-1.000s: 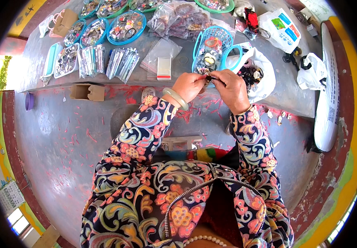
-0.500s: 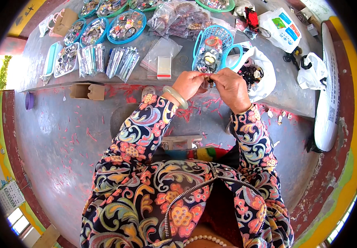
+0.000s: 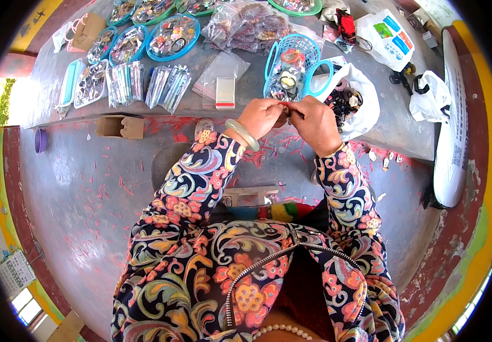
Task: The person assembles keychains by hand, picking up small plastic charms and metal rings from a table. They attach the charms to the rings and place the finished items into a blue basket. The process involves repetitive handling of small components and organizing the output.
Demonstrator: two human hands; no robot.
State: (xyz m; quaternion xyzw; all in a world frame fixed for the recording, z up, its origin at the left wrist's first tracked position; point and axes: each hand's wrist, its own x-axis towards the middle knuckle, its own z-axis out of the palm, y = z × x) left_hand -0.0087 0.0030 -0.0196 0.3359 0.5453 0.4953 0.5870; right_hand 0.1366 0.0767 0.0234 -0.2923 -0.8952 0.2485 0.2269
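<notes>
Small item [image 3: 287, 110], mostly hidden, is pinched between both hands [image 3: 260, 118] near the blue basket [image 3: 309, 50].

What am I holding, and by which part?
Left hand and right hand pinch a small item; its kind and gripped part are hidden.

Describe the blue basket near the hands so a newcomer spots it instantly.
On the grey table, look just beyond the left hand and right hand. There sits the blue basket, left of the open white bag of dark items. Its lattice wall and large side loop distinguish it from the round blue-rimmed trays further left.
</notes>
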